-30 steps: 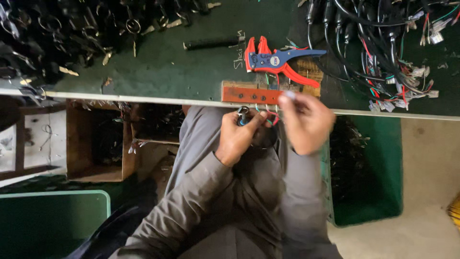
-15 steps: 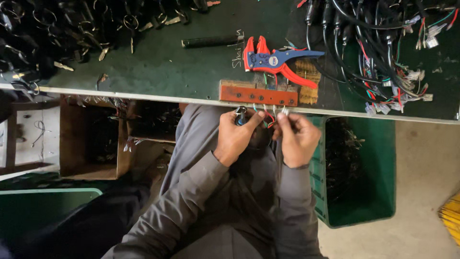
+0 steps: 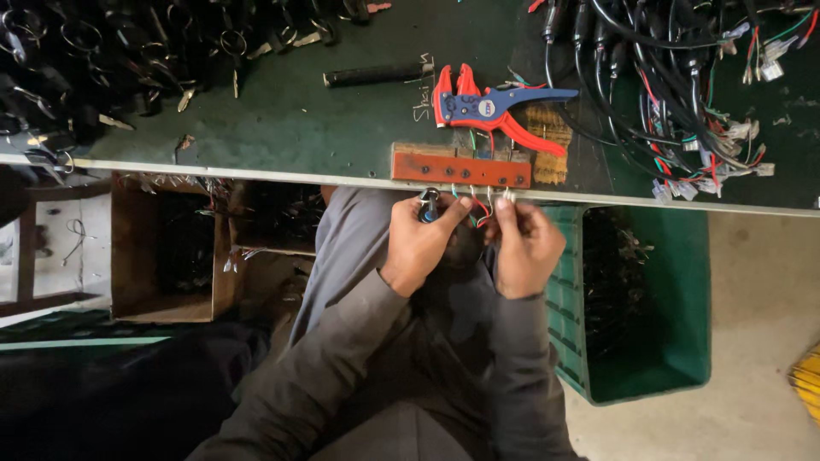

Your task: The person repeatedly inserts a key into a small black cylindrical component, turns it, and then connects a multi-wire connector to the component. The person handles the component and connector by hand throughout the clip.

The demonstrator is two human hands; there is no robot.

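Head cam looking straight down at the bench edge. Left hand (image 3: 420,243) is curled shut around a small dark connector (image 3: 428,205), thumb and fingers pinched on it, with thin coloured wires (image 3: 477,209) running out of it toward the other hand. Right hand (image 3: 525,248) sits just beside it, fingertips pinched closed on the ends of those wires, so the wire bundle spans between the two grips. Just above both grips, touching the table edge, is a red wooden block (image 3: 461,168) with a few wires hanging off it. Further up from that lies a red and blue wire stripper (image 3: 491,109), and a black rod (image 3: 376,75) up and to the left. Right of the right hand, below table level, is a green plastic crate (image 3: 683,358); a cardboard box (image 3: 128,248) is well off to the left.
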